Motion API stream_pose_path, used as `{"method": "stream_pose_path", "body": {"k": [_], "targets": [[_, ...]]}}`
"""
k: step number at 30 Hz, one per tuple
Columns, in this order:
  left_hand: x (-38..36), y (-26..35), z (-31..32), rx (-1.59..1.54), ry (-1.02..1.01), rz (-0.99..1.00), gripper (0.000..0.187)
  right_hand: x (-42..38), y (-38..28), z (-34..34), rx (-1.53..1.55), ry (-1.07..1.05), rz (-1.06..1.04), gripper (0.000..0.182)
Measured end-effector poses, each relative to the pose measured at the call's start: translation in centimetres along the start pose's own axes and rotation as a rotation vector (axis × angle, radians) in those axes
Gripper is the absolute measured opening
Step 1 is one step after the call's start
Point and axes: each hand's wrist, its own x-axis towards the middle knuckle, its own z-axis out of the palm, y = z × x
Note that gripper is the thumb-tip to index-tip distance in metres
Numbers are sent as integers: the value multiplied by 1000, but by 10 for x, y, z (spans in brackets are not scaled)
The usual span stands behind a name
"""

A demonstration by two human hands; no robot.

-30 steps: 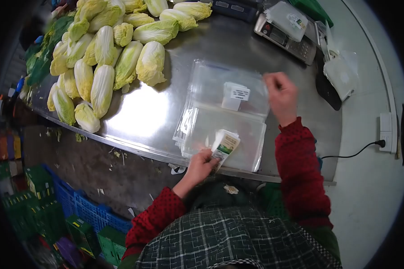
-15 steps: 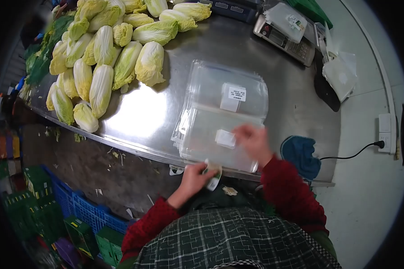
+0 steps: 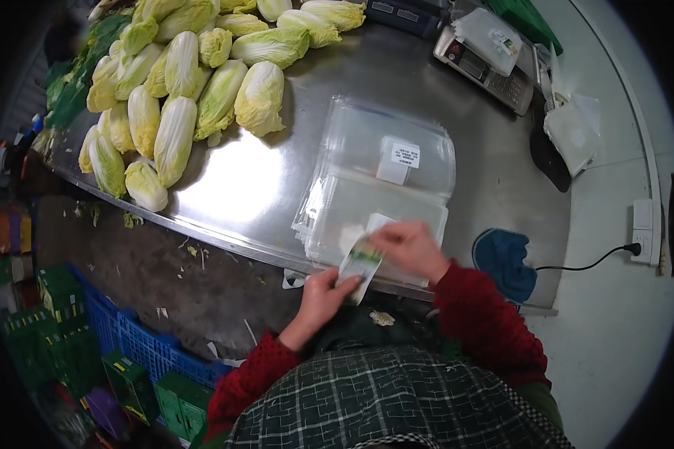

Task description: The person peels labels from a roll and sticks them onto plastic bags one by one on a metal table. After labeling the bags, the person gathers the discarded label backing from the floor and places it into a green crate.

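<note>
My left hand [image 3: 324,296] is closed at the near edge of the steel table, its thumb pressed on a strip of white and green labels [image 3: 361,265]. The fingers of my right hand [image 3: 410,246] are pinched at the strip's upper end. Under and beyond my hands lie clear plastic bags [image 3: 419,200] in two overlapping stacks. A printed white label [image 3: 405,155] is on the far stack. Another white label [image 3: 377,221] on the near stack is partly covered by my right hand and the strip.
Napa cabbages [image 3: 177,142] are heaped at the table's left. A weighing scale [image 3: 494,84] carrying a packet stands at the back right. A blue cloth [image 3: 504,263] lies near the right corner beside a black cable [image 3: 577,267]. Blue and green crates [image 3: 138,333] stand on the floor at left.
My right hand has moved left and down from the near bag stack to the label strip. My left hand has tipped the strip up, so more of it shows. The view has shifted slightly.
</note>
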Motion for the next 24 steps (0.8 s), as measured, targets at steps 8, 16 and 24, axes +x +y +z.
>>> {"method": "stream_pose_path", "body": {"k": [8,16,24], "targets": [[-21,-15,-11,-102,-144,18,21,55,50,-4,-531,313,-9,49],[-1,17,-4,109,-385,263,19,23,64,21,-428,207,-141,23],[45,5,9,263,-242,230,15,43,63,-8,-369,-41,-90,21]]}}
